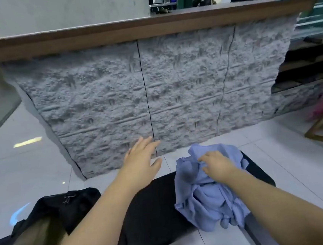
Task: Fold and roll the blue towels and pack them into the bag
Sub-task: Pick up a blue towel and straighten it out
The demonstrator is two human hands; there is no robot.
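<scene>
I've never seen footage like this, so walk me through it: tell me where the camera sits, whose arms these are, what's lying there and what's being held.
There is no machine here. One camera is worn on a person's head and looks down at their own bare arms. The right hand rests on a crumpled heap of blue towels, fingers curled into the cloth. The left hand hovers open, holding nothing. The towels lie on a black mat on the tiled floor. A black bag sits at lower left. A grey stone-look counter stands ahead.
</scene>
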